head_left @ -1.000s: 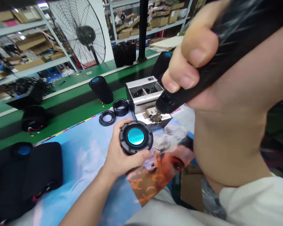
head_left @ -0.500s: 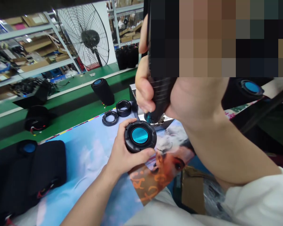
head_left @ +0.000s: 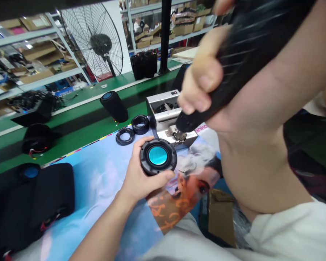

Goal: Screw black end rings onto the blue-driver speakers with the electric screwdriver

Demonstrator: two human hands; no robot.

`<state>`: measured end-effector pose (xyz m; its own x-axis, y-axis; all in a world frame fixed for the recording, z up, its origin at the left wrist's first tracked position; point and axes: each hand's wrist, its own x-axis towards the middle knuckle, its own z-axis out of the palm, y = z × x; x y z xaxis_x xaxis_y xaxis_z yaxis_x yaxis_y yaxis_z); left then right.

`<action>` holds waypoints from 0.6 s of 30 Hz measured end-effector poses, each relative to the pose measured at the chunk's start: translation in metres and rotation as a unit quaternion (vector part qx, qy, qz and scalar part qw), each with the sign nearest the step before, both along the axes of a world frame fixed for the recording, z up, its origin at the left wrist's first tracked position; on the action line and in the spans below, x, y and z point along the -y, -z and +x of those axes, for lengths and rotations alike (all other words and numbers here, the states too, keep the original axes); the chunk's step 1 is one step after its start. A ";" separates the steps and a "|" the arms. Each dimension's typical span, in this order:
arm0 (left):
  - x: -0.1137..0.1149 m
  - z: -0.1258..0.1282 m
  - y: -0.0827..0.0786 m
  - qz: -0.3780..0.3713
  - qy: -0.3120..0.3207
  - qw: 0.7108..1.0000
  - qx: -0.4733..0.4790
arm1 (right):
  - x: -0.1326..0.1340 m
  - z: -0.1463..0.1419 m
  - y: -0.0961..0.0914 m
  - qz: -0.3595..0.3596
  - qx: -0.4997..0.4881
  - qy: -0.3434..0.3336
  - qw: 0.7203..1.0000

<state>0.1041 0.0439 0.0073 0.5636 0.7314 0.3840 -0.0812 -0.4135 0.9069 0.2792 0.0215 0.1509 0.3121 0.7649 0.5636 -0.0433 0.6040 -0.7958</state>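
My left hand (head_left: 141, 177) is wrapped round a cylindrical speaker (head_left: 158, 156), its blue disc and black ring facing up; the body below is mostly hidden. Raised at the right, my right hand (head_left: 206, 79) grips a black electric screwdriver (head_left: 244, 54) with a ribbed handle. The screwdriver's lower end points down over the front of a metal screw feeder (head_left: 165, 116), behind the speaker. Whether its tip touches the feeder I cannot tell. Left of the feeder lie black end rings (head_left: 125, 136), some of them stacked (head_left: 140, 124).
A black speaker (head_left: 114, 106) stands on the green conveyor (head_left: 89, 123). More dark speakers (head_left: 49, 188) lie at the left of the picture-printed mat (head_left: 97, 181). A large fan (head_left: 97, 41) and loaded shelves (head_left: 24, 65) are behind. Below the mat is a cardboard box (head_left: 221, 214).
My right hand has swung right and nearer with the screwdriver, whose lower end has left the speaker's side for the screw feeder. My left hand still holds the speaker.
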 end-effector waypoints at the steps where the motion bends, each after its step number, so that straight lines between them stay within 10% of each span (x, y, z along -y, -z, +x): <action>1: 0.000 0.000 0.000 -0.006 0.005 1.000 0.002 | -0.003 0.005 0.008 0.035 -0.024 0.055 0.998; 3: 0.000 0.000 0.000 -0.010 0.006 1.000 0.003 | -0.014 0.016 0.028 0.076 -0.079 0.134 0.985; 11: -0.002 0.000 0.003 -0.004 0.003 1.000 0.015 | -0.035 0.032 0.087 0.000 -0.074 0.075 0.994; 18: -0.004 -0.002 0.006 -0.035 0.028 0.999 0.022 | 0.003 0.017 0.029 0.047 -0.068 0.073 0.994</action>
